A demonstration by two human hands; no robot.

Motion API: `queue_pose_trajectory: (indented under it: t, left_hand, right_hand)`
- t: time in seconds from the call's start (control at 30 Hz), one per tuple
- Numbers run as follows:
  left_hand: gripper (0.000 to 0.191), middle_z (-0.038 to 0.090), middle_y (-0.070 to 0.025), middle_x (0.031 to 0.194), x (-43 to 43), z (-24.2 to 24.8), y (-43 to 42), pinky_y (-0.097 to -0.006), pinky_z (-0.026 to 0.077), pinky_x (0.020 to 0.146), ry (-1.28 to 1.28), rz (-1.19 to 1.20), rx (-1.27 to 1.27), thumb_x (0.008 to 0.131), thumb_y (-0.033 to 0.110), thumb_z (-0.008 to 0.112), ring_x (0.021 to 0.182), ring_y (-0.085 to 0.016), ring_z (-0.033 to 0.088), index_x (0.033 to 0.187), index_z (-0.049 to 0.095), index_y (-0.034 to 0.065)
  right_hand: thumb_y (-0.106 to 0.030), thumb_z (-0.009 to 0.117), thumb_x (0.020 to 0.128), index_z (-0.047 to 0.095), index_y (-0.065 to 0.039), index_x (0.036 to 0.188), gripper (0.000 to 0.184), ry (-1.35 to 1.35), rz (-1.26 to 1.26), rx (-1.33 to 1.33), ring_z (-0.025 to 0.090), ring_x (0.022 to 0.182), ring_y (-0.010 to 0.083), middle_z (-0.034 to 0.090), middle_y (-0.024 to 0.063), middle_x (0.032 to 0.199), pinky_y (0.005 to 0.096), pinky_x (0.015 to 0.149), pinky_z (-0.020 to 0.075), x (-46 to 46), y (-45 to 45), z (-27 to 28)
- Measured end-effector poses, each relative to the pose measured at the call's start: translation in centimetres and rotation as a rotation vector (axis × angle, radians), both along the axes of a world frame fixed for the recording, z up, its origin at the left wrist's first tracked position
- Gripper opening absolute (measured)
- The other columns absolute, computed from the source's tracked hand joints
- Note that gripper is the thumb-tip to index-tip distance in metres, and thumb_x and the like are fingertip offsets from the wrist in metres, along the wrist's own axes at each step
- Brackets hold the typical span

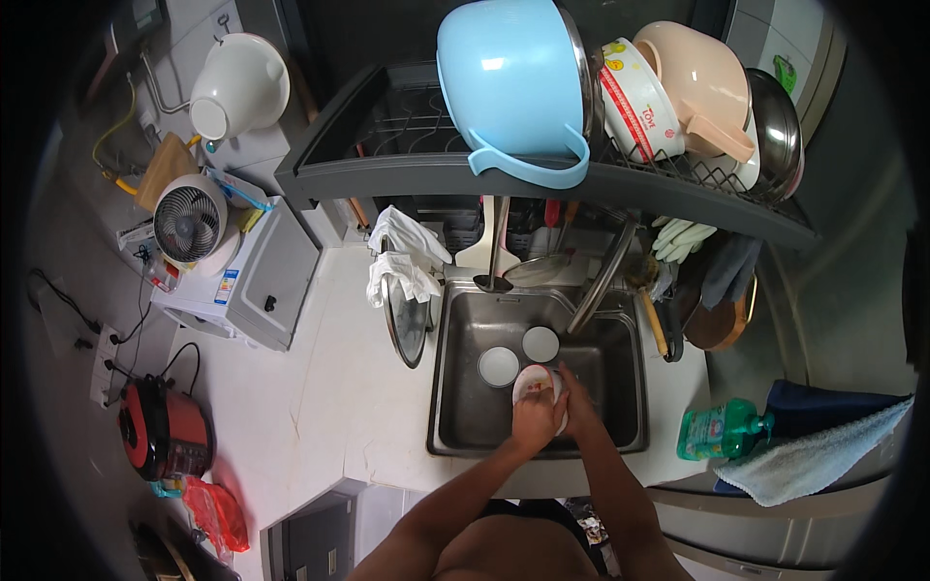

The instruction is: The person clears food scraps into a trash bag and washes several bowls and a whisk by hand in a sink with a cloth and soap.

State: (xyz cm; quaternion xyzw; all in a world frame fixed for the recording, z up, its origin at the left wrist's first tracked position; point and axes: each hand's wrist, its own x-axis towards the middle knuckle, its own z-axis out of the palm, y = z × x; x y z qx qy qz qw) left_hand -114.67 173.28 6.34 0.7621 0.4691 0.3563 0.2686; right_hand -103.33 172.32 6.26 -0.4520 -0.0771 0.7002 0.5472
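Note:
Over the sink, a white bowl with a reddish rim and an orange-red pattern inside is tilted between my hands. My left hand has its fingers curled into the bowl and its thumb by the rim; anything under those fingers is hidden. Along the bowl's right outer wall, my right hand supports it. Two small round white dishes, one on the left and one farther back, sit on the floor of the stainless steel sink, just beyond the bowl. The metal faucet reaches in from the back right.
A dark dish rack with a blue handled pot overhangs the sink's back. A glass lid stands at the left rim, beneath white cloths. To the right are a wooden-handled brush and a green pump bottle.

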Motion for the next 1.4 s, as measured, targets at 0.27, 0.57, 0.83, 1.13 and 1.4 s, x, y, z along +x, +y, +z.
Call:
queue_pose_trajectory:
  t: [0.27, 0.57, 0.83, 1.13, 1.4]
  left_hand:
    - [0.018, 0.063, -0.0132, 0.089, -3.2, -2.0, 1.0, -0.0422, 0.052, 0.077, 0.297, -0.605, 0.469, 0.084, 0.018, 0.061, 0.088, -0.029, 0.062, 0.089, 0.063, 0.0016]
    - [0.026, 0.061, -0.0131, 0.111, -4.2, -2.5, 0.9, -0.0346, 0.051, 0.085, -1.003, 0.073, -1.143, 0.095, 0.015, 0.051, 0.100, -0.023, 0.061, 0.118, 0.052, 0.0015]
    - [0.033, 0.057, -0.0085, 0.122, -3.5, -3.5, 1.4, -0.0354, 0.053, 0.086, -0.985, -0.047, -1.048, 0.099, 0.020, 0.045, 0.101, -0.020, 0.061, 0.130, 0.047, 0.0100]
    - [0.030, 0.062, -0.0073, 0.110, -4.2, -2.7, 3.8, -0.0298, 0.051, 0.083, -0.705, -0.028, -1.185, 0.097, 0.012, 0.045, 0.095, -0.018, 0.061, 0.125, 0.055, 0.0095]
    - [0.026, 0.065, -0.0098, 0.103, -3.7, 0.2, 4.4, -0.0283, 0.048, 0.078, -0.401, -0.172, -1.016, 0.096, 0.013, 0.044, 0.089, -0.019, 0.061, 0.111, 0.063, 0.0058]
  right_hand:
    - [-0.015, 0.071, 0.082, 0.058, 0.005, 0.107, 0.035, -0.369, -0.062, -0.117, 0.063, 0.089, 0.0205, 0.063, 0.0135, 0.102, 0.0329, 0.072, 0.0544, 0.8, -2.3, -3.8]
    - [-0.022, 0.065, 0.088, 0.053, 0.009, 0.108, 0.039, -0.671, -0.204, 0.166, 0.064, 0.076, 0.0186, 0.064, 0.0122, 0.091, 0.0325, 0.064, 0.0524, -2.6, -3.8, -5.4]
    - [-0.023, 0.062, 0.087, 0.054, -0.001, 0.110, 0.033, -1.626, -0.168, 0.482, 0.057, 0.096, 0.0328, 0.056, 0.0221, 0.112, 0.0403, 0.081, 0.0459, -1.5, -2.8, 1.9]
    - [-0.035, 0.069, 0.078, 0.055, -0.006, 0.116, 0.049, -1.799, 0.206, 0.694, 0.048, 0.112, 0.0397, 0.051, 0.0176, 0.111, 0.0542, 0.100, 0.0346, -6.4, -6.3, 0.2]
    - [-0.013, 0.063, 0.066, 0.056, -0.002, 0.103, 0.039, -1.906, 0.409, 1.007, 0.047, 0.108, 0.0364, 0.052, 0.0148, 0.110, 0.0513, 0.100, 0.0346, -2.8, -4.9, -0.6]
